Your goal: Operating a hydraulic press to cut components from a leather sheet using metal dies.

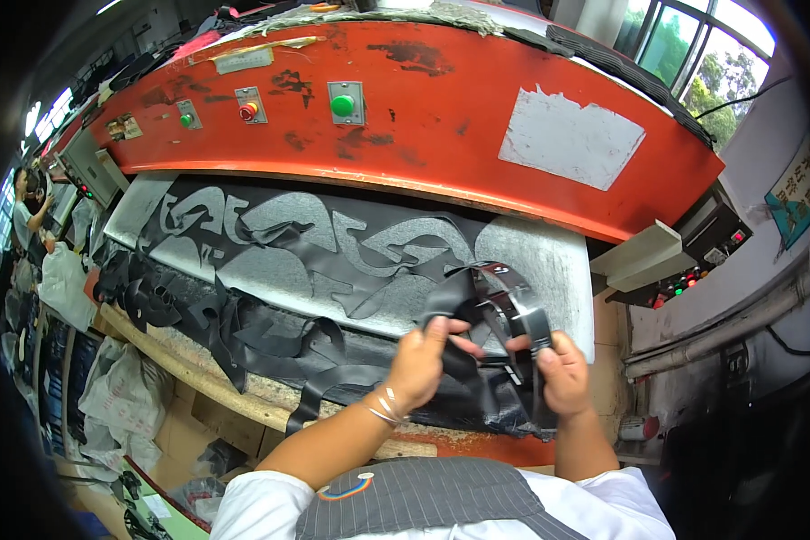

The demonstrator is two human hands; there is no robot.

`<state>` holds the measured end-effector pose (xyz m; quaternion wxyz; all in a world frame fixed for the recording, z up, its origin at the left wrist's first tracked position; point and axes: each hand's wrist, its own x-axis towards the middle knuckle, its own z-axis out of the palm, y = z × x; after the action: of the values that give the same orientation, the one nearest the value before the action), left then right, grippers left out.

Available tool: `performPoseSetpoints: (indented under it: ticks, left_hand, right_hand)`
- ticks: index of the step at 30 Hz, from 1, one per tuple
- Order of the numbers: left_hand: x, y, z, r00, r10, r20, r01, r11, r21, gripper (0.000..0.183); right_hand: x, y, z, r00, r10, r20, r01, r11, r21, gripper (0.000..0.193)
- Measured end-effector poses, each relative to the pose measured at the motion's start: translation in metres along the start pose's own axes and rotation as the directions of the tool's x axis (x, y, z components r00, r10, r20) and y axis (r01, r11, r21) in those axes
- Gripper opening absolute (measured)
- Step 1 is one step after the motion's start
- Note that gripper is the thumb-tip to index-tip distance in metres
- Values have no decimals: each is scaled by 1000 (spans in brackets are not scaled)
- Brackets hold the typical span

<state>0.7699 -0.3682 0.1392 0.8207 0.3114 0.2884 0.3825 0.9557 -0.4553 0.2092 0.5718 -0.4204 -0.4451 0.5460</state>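
In front of me, a curved metal cutting die [533, 319] with shiny band-like walls is held up over the near edge of the press bed, partly blurred. My right hand [562, 371] is closed round its right wall. On its left side my left hand [416, 364] is closed, thumb and fingers pinching the dark edge; some fingertips reach inside the loop. Whether black material also sits in that grip, I cannot tell. Beneath lies a black sheet [333, 261] with curved cut-outs, through which the grey cutting board [531, 243] shows.
A red press beam [423, 108] with green and red push buttons spans the far side. Black offcuts [270, 328] heap along the near edge of the bed. White plastic bags [121, 391] stand at left, where another person [31, 211] is visible. Control boxes [693, 270] are at right.
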Motion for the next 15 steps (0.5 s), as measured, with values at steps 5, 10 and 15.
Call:
performPoseSetpoints:
  ticks: [5,10,15]
  left_hand:
    - [-25,1,-126,870,-3,-494,-109,974,-197,36]
    - [-65,58,-171,911,-9,-412,113,967,228,27]
    - [-65,83,-153,827,418,-377,-307,896,320,25]
  right_hand:
    - [13,-48,-21,940,-340,-23,298,852,-430,40]
    - [69,-117,-7,828,-547,122,526,683,-507,37]
    - [97,-106,15,864,-458,210,503,810,-303,32]
